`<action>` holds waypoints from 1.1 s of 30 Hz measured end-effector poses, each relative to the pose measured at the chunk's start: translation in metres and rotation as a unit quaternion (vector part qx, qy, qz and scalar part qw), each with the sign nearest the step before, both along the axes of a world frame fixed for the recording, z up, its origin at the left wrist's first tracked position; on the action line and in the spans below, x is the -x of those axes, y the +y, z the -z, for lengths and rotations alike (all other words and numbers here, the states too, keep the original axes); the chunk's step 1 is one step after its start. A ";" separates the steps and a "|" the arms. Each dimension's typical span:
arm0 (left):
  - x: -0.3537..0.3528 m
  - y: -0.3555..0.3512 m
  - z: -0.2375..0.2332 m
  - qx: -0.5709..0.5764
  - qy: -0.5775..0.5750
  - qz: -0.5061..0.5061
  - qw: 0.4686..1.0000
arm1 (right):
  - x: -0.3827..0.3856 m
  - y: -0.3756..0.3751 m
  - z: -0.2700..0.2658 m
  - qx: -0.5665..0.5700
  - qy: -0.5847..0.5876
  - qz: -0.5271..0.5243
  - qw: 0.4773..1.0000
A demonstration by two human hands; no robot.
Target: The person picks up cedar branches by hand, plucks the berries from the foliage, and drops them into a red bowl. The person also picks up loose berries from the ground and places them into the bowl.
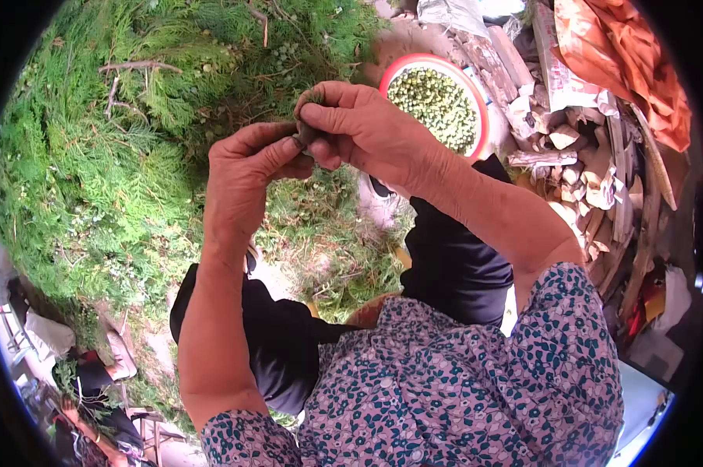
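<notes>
My left hand [246,159] and my right hand [363,128] meet above the cut greenery, their fingertips touching or nearly so. In my right hand, curled fingers hold a small green sprig [314,96], of which only a bit shows. Thumb and forefinger of my left hand are pinched together beside it, and what lies between them is too small to make out. Just beyond my right hand stands a round basin [484,117] with a red rim, full of small pale-green cones or berries [433,105].
Feathery evergreen branches [94,179] are heaped at left and ahead, with bare twigs [137,68] among them. Split firewood [593,179] and an orange sheet [632,62] lie at right. At lower left another person's arm [94,432] shows near more greenery.
</notes>
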State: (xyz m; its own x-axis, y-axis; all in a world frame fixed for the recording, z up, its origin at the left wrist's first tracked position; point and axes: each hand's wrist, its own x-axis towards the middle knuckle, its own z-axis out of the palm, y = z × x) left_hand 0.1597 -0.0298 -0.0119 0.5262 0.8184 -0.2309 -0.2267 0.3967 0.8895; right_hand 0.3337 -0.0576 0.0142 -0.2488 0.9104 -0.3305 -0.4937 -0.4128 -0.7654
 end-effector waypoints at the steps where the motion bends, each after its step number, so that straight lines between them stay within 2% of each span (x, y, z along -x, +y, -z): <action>1: 0.003 -0.002 -0.002 0.002 0.001 0.001 1.000 | 0.002 -0.004 -0.001 0.001 0.025 0.006 1.000; 3: 0.009 -0.003 -0.007 -0.019 0.028 -0.015 0.999 | 0.000 -0.016 0.003 -0.006 0.028 0.007 1.000; 5: 0.018 -0.004 -0.010 -0.026 0.037 -0.043 0.998 | -0.006 -0.036 0.013 0.001 -0.037 0.037 0.999; 6: 0.023 -0.004 -0.009 -0.036 0.028 -0.044 0.998 | -0.010 -0.050 0.023 -0.025 -0.158 -0.076 0.984; 7: 0.025 -0.003 -0.007 -0.048 0.016 -0.044 0.998 | -0.013 -0.067 0.039 -0.051 -0.277 -0.183 0.942; 8: 0.026 -0.005 -0.006 -0.075 0.027 -0.031 0.996 | -0.011 -0.098 0.089 -0.289 -0.387 -0.221 0.847; 10: 0.025 -0.011 0.000 -0.090 0.030 0.000 0.996 | -0.013 -0.126 0.118 -0.497 -0.480 -0.244 0.681; 11: 0.023 -0.016 0.000 -0.101 0.044 0.024 0.994 | -0.009 -0.123 0.103 -0.360 -0.445 -0.237 0.785; 12: 0.016 -0.025 -0.011 -0.120 0.091 0.016 0.988 | -0.002 -0.117 0.086 -0.213 -0.394 -0.221 0.866; 13: 0.013 -0.032 -0.010 -0.145 0.117 0.035 0.982 | 0.005 -0.109 0.071 -0.062 -0.329 -0.194 0.922; 14: 0.008 -0.038 -0.008 -0.227 0.147 0.046 0.962 | 0.011 -0.103 0.062 0.089 -0.250 -0.159 0.951; 15: 0.004 -0.044 -0.006 -0.309 0.175 0.056 0.933 | 0.015 -0.098 0.057 0.088 -0.254 -0.150 0.951; 16: 0.000 -0.047 -0.003 -0.360 0.202 0.074 0.908 | 0.019 -0.092 0.054 0.132 -0.066 -0.036 0.988; 17: -0.004 -0.050 0.002 -0.385 0.211 0.099 0.893 | 0.022 -0.086 0.053 0.166 0.127 0.078 0.975; 18: -0.009 -0.054 0.006 -0.408 0.222 0.099 0.880 | 0.024 -0.082 0.058 0.163 0.125 0.085 0.975; 20: -0.018 -0.056 0.007 -0.431 0.231 0.103 0.866 | 0.024 -0.077 0.076 0.210 0.194 0.147 0.947; 21: -0.020 -0.055 0.003 -0.434 0.222 0.089 0.869 | 0.017 -0.077 0.083 0.211 0.194 0.150 0.946; 23: -0.019 -0.050 0.001 -0.433 0.215 0.077 0.872 | -0.009 -0.074 0.099 0.185 0.064 0.201 0.960; 25: -0.009 -0.035 0.005 -0.411 0.256 0.054 0.873 | -0.055 -0.073 0.117 0.161 -0.151 0.201 0.954; 26: -0.004 -0.029 0.010 -0.426 0.263 0.021 0.866 | -0.082 -0.066 0.130 0.219 0.003 0.319 0.922; 27: 0.000 -0.025 0.012 -0.417 0.273 0.023 0.867 | -0.106 -0.059 0.140 0.273 0.154 0.424 0.850; 28: 0.004 -0.020 0.012 -0.361 0.264 0.004 0.894 | -0.129 -0.053 0.142 0.286 0.157 0.419 0.848; 29: 0.007 -0.018 0.012 -0.304 0.254 -0.018 0.918 | -0.155 -0.048 0.142 0.273 0.123 0.476 0.827; 31: 0.013 -0.017 0.012 -0.277 0.248 -0.021 0.928 | -0.178 -0.041 0.143 0.240 0.049 0.585 0.773; 33: 0.018 -0.015 0.009 -0.202 0.206 -0.039 0.957 | -0.153 -0.047 0.142 0.234 -0.055 0.516 0.822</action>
